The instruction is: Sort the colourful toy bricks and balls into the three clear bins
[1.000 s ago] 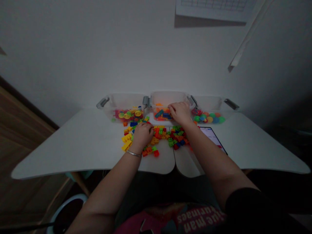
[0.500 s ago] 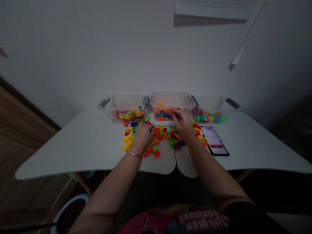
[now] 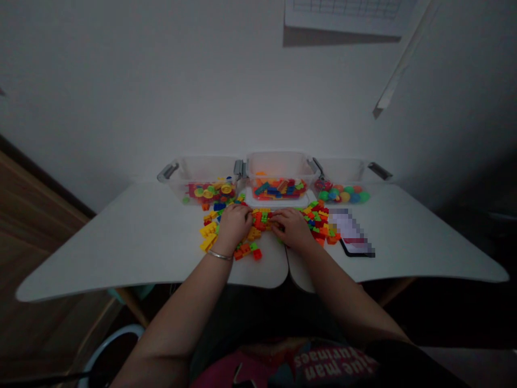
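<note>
Colourful toy bricks (image 3: pixel 209 230) lie in a loose heap along the middle of the white table. My left hand (image 3: pixel 235 223), with a silver bracelet at its wrist, rests over the heap's left part, its fingers curled together; what they hold, if anything, is hidden. Over the right part, my right hand (image 3: pixel 291 227) reaches down with bent fingers among the bricks near the heap's centre. Whether a brick is between those fingertips is too small to tell. Behind the hands stands a clear middle bin (image 3: pixel 283 164) with orange, blue and green bricks inside.
A clear left bin (image 3: pixel 202 167) holds red and yellow pieces, and a clear right bin (image 3: pixel 347 171) holds coloured balls. On the right of the white table (image 3: pixel 121 242) lies a phone (image 3: pixel 351 226). The wall rises behind the bins.
My right hand has come down from the front of the middle bin to the brick heap, closer to my left hand. My left hand stays over the bricks. The view has shifted slightly.
</note>
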### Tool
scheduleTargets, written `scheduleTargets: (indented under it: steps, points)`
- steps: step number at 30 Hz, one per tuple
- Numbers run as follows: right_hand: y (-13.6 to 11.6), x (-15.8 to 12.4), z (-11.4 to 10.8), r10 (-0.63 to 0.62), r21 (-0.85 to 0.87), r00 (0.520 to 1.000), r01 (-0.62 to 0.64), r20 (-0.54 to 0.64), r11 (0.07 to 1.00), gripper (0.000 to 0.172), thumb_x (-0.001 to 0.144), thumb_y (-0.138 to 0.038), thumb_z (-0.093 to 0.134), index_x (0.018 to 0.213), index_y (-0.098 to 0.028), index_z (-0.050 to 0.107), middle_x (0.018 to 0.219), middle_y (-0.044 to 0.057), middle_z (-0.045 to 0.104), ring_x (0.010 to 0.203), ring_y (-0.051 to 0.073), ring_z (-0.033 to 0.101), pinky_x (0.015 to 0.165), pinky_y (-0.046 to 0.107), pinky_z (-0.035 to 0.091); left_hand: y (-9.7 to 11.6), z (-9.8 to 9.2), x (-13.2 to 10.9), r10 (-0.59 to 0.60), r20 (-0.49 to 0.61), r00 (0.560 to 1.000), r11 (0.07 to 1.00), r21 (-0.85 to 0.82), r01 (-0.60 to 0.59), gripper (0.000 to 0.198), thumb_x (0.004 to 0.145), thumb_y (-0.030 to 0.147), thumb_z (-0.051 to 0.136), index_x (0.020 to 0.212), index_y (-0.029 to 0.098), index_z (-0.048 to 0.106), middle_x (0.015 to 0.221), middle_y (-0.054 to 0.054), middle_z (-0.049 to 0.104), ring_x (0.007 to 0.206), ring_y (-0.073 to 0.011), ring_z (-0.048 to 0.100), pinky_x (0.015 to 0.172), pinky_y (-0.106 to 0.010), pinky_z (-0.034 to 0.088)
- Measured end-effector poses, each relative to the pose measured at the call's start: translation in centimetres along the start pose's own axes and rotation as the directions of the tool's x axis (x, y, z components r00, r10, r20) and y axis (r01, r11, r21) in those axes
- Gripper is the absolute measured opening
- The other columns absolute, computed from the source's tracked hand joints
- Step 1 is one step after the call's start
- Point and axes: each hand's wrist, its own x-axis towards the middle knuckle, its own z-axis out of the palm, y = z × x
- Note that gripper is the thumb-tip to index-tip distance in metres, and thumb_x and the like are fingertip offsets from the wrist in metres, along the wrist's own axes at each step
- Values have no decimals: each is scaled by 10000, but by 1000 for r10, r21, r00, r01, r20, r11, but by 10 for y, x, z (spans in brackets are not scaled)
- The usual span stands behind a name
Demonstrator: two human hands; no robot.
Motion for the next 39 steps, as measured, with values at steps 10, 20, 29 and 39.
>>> scheduleTargets:
  steps: [10, 20, 29, 39]
  points:
    - [3, 1, 8, -40, -5, 999, 40, -29, 999, 133, 848, -260, 730, 969, -214, 761, 1107, 74, 750, 1060, 253, 648, 991, 441, 466, 1, -2, -1, 5, 16, 1000, 1000, 2, -5, 303, 909, 222, 491, 1037, 154, 757, 1066, -97, 762, 1071, -256, 645, 1012, -392, 486]
    - [-10, 2, 2, -115, -155, 993, 117, 24, 981, 57, 866, -242, 712, 866, -222, 766, 1059, 54, 752, 1029, 263, 625, 957, 429, 449, 2, 0, 0, 14, 5, 1000, 1000, 7, -14, 292, 902, 211, 496, 1017, 153, 758, 1049, -99, 763, 1058, -249, 650, 1017, -393, 486]
    - [-11, 4, 3, -81, -236, 996, 72, -29, 969, 108, 877, -145, 580, 834, -164, 677, 880, 105, 730, 891, 239, 635, 914, 377, 455, 3, 0, -1, 3, 8, 1000, 1000, 2, -3, 289, 909, 220, 502, 1018, 161, 763, 1052, -97, 765, 1065, -256, 638, 1005, -400, 490]
    - [0, 0, 20, 94, 138, 987, -76, -133, 987, 183, 824, -148, 570, 988, -207, 627, 985, 91, 702, 933, 244, 646, 855, 399, 518, 3, -3, -2, 3, 16, 1000, 1000, 17, -3, 308, 907, 222, 491, 1031, 158, 765, 1065, -96, 765, 1060, -262, 643, 998, -399, 490]
